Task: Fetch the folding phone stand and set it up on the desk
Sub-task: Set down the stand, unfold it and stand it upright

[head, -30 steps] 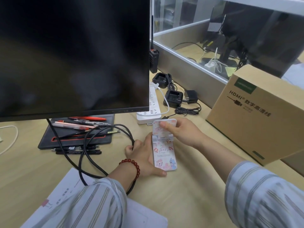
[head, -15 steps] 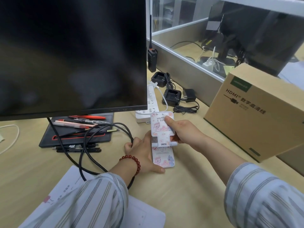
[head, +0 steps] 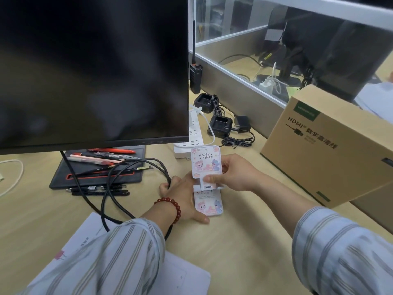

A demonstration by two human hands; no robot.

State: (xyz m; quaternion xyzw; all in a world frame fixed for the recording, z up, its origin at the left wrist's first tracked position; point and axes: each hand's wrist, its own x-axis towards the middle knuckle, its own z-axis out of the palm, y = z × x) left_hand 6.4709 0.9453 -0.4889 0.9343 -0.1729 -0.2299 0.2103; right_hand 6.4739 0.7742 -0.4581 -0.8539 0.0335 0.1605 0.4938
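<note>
Nearest the camera, two striped sleeves reach forward over the tabletop (head: pixel 234 248), the left one crossing a sheet of paper (head: pixel 89 237). The left hand (head: pixel 182 196), a red bead bracelet (head: pixel 170 206) at its wrist, lies flat along the left edge of the phone stand (head: pixel 207 179), its thumb pressed against the near corner of the base, which rests on the tabletop. The right hand (head: pixel 231 175) comes in from the stand's right side and pinches the raised back panel, thumb on its printed front just above the small ledge. The panel stands tilted up from the base. Just left of the left hand loops a black cable (head: pixel 127 167). Beyond the hands lie a white power strip (head: pixel 193 137) and the dark monitor (head: pixel 93 69); right of the right hand sits a cardboard box (head: pixel 331 145).
</note>
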